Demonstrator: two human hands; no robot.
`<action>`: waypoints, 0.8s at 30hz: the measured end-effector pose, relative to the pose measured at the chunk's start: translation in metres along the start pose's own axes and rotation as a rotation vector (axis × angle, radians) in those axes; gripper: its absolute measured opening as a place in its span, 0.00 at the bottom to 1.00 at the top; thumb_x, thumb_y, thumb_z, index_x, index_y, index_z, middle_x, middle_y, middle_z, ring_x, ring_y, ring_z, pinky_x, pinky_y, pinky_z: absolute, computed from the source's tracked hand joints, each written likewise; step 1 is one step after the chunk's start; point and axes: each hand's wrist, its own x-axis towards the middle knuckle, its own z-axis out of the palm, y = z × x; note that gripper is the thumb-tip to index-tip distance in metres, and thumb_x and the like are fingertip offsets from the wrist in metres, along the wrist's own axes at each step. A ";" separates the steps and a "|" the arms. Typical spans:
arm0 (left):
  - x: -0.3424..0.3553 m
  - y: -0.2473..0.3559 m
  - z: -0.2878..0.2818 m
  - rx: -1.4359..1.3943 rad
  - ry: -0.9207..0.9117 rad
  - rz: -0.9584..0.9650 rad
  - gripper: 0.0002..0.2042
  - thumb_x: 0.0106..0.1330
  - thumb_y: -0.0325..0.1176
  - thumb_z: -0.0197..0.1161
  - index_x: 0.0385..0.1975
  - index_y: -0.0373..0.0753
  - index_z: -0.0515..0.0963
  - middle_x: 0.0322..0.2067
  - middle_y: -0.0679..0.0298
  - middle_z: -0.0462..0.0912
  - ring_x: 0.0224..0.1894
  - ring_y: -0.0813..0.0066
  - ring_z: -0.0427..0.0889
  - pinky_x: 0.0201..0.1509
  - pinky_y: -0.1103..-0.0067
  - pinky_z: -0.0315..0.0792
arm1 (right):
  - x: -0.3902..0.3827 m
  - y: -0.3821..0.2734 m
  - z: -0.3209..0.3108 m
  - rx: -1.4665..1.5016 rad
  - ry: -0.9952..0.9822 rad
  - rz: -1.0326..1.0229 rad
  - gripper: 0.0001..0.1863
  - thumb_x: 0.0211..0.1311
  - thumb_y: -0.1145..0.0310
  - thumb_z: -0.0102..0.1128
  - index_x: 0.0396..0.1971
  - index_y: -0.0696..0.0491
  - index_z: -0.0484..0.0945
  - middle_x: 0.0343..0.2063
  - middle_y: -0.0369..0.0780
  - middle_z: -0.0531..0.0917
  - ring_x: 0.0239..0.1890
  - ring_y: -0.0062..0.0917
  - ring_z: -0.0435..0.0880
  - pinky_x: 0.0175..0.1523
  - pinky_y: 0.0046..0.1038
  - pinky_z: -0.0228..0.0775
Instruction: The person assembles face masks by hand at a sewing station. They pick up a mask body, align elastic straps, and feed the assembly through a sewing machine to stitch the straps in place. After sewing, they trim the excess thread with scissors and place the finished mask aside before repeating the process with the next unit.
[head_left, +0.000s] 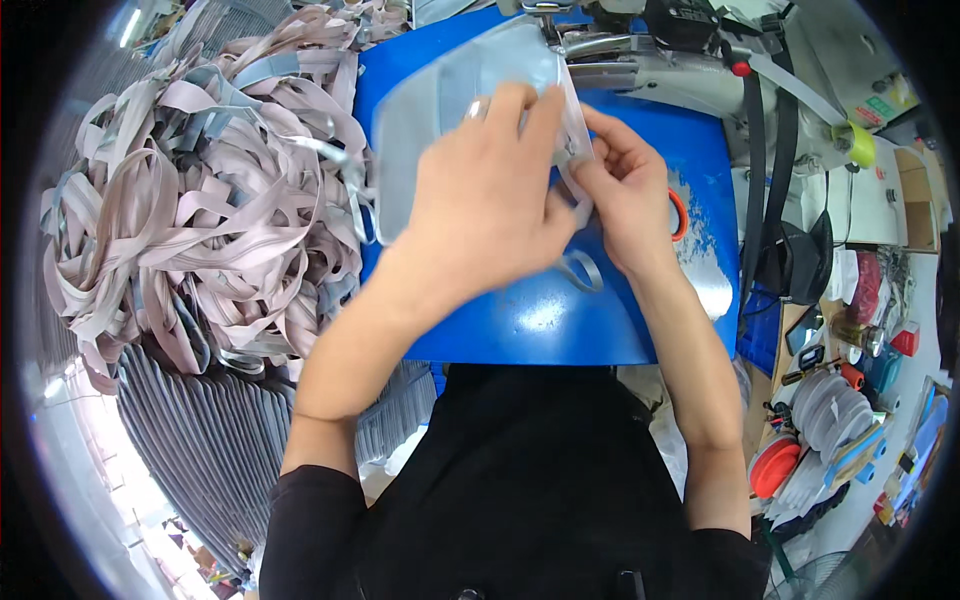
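A pale grey, semi-clear panel [425,105] lies on the blue table [545,335], its far end at the sewing machine's needle area [548,25]. My left hand [485,195] rests over the panel, fingers stretched forward and thumb apart, slightly blurred. Along the panel's right edge runs a pale strip [574,120], which looks like zipper tape. My right hand [632,185] pinches this strip between thumb and fingers. Just below my hands a loose loop of pale tape [583,272] sits on the table. An orange scissor handle [680,216] shows beside my right wrist.
On the left rises a large tangled heap of pinkish-grey tape [200,200], with stacked grey panels [200,430] below it. The sewing machine [690,75] takes up the far right. Dark straps [775,180] hang there. Spools [830,410] crowd a right-hand shelf.
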 end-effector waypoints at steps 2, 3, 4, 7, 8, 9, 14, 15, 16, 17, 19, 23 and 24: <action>-0.028 -0.003 0.012 -0.029 0.127 0.107 0.31 0.46 0.29 0.68 0.56 0.33 0.77 0.62 0.52 0.77 0.50 0.49 0.84 0.47 0.62 0.81 | -0.015 -0.003 -0.001 -0.037 0.010 0.025 0.25 0.59 0.80 0.60 0.59 0.61 0.81 0.24 0.28 0.76 0.28 0.09 0.76 0.35 0.15 0.69; -0.035 -0.002 0.017 -0.074 0.184 0.101 0.27 0.43 0.24 0.70 0.50 0.34 0.79 0.58 0.55 0.81 0.46 0.51 0.85 0.47 0.64 0.81 | -0.020 0.003 -0.001 -0.025 0.016 0.028 0.25 0.59 0.80 0.61 0.59 0.61 0.81 0.24 0.28 0.76 0.29 0.09 0.76 0.35 0.15 0.69; -0.038 -0.007 0.025 -0.085 0.235 0.162 0.25 0.44 0.26 0.70 0.47 0.34 0.80 0.55 0.56 0.82 0.44 0.54 0.84 0.44 0.66 0.80 | -0.026 0.003 0.000 -0.018 0.026 0.031 0.24 0.60 0.80 0.61 0.58 0.61 0.81 0.24 0.28 0.77 0.29 0.09 0.76 0.36 0.15 0.70; -0.036 -0.022 0.041 -0.110 0.379 0.330 0.19 0.46 0.29 0.71 0.41 0.34 0.82 0.47 0.59 0.86 0.39 0.64 0.84 0.36 0.71 0.78 | -0.047 0.002 -0.001 -0.184 0.057 -0.001 0.15 0.63 0.80 0.64 0.50 0.61 0.86 0.26 0.28 0.77 0.29 0.08 0.72 0.33 0.16 0.65; -0.034 -0.021 0.043 -0.115 0.412 0.385 0.16 0.46 0.29 0.71 0.38 0.34 0.82 0.46 0.60 0.86 0.39 0.65 0.84 0.35 0.73 0.77 | -0.051 0.001 -0.004 -0.296 0.051 -0.023 0.13 0.64 0.80 0.64 0.48 0.60 0.87 0.26 0.27 0.77 0.28 0.08 0.71 0.33 0.16 0.63; -0.033 -0.019 0.043 -0.124 0.436 0.442 0.14 0.47 0.29 0.70 0.36 0.35 0.83 0.45 0.62 0.87 0.38 0.67 0.84 0.34 0.74 0.77 | -0.055 -0.001 -0.004 -0.206 0.063 0.016 0.12 0.65 0.80 0.64 0.47 0.60 0.87 0.26 0.27 0.77 0.28 0.08 0.70 0.32 0.16 0.61; -0.018 -0.017 0.031 -0.147 0.366 0.447 0.12 0.43 0.22 0.71 0.31 0.34 0.81 0.43 0.59 0.89 0.37 0.65 0.85 0.38 0.73 0.81 | -0.051 -0.008 0.002 0.014 0.068 0.079 0.10 0.67 0.79 0.63 0.45 0.58 0.88 0.24 0.26 0.77 0.26 0.07 0.68 0.31 0.16 0.57; -0.013 -0.020 0.029 -0.129 0.355 0.462 0.12 0.44 0.23 0.71 0.31 0.34 0.81 0.43 0.59 0.89 0.37 0.65 0.85 0.37 0.73 0.80 | -0.046 -0.007 0.003 0.036 0.072 0.075 0.10 0.68 0.79 0.63 0.45 0.58 0.88 0.24 0.26 0.77 0.26 0.07 0.68 0.31 0.16 0.57; -0.007 -0.024 0.027 -0.111 0.344 0.477 0.12 0.44 0.23 0.70 0.31 0.34 0.81 0.43 0.59 0.88 0.37 0.66 0.85 0.37 0.73 0.80 | -0.040 -0.003 0.004 0.057 0.076 0.071 0.10 0.68 0.79 0.63 0.45 0.59 0.88 0.24 0.26 0.77 0.26 0.07 0.68 0.31 0.16 0.58; -0.002 -0.028 0.025 -0.082 0.332 0.487 0.11 0.45 0.24 0.70 0.31 0.34 0.81 0.43 0.60 0.88 0.37 0.66 0.85 0.36 0.73 0.79 | -0.033 -0.002 0.005 0.079 0.078 0.067 0.10 0.68 0.79 0.63 0.45 0.59 0.88 0.24 0.26 0.78 0.26 0.07 0.69 0.31 0.15 0.58; 0.010 -0.036 0.022 -0.024 0.301 0.508 0.11 0.46 0.25 0.69 0.31 0.34 0.81 0.43 0.61 0.88 0.37 0.67 0.84 0.35 0.73 0.78 | -0.019 -0.004 0.008 0.101 0.072 0.068 0.09 0.68 0.79 0.62 0.45 0.60 0.88 0.25 0.26 0.79 0.27 0.07 0.70 0.31 0.16 0.60; 0.033 -0.048 0.018 0.007 0.286 0.543 0.12 0.46 0.26 0.69 0.33 0.34 0.82 0.41 0.63 0.87 0.37 0.68 0.83 0.35 0.73 0.78 | 0.009 -0.007 0.018 0.143 0.074 0.057 0.09 0.69 0.79 0.62 0.45 0.62 0.87 0.26 0.28 0.81 0.28 0.07 0.73 0.32 0.16 0.63; 0.038 -0.052 0.019 0.014 0.287 0.553 0.12 0.46 0.26 0.69 0.34 0.34 0.82 0.40 0.63 0.87 0.36 0.68 0.83 0.35 0.73 0.78 | 0.016 -0.007 0.019 0.153 0.077 0.056 0.09 0.69 0.79 0.62 0.45 0.62 0.87 0.26 0.28 0.81 0.28 0.08 0.74 0.32 0.16 0.64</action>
